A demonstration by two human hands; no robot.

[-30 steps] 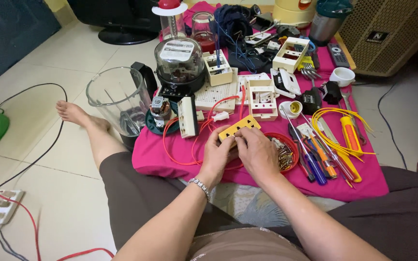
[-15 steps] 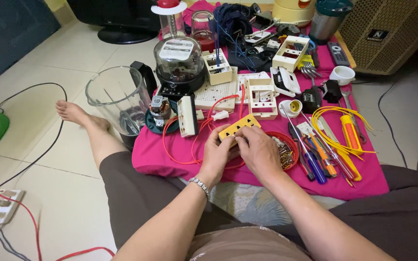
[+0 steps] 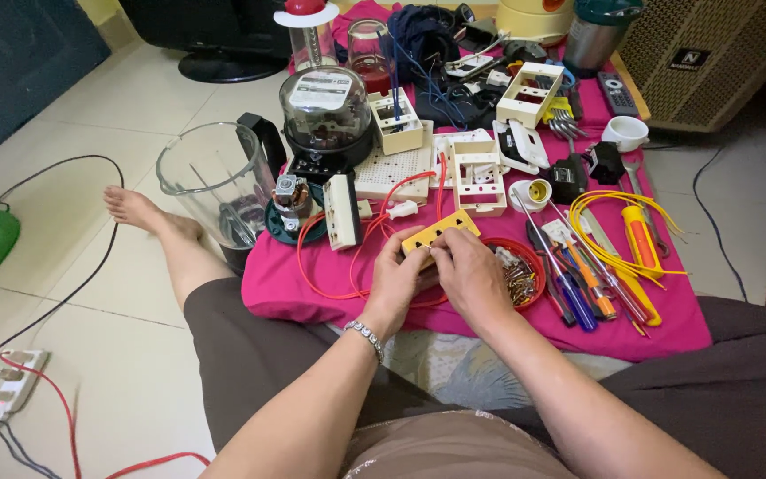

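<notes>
Centre frame: left hand and right hand — fingers closed on a yellow socket block. Judged light, rigid plastic — best gripped by its long edges.

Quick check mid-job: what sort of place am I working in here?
Likely a home floor used as an electrical repair spot: tiled floor, pink cloth strewn with screwdrivers and an electricity meter; both hands hold a yellow socket plate.
</notes>
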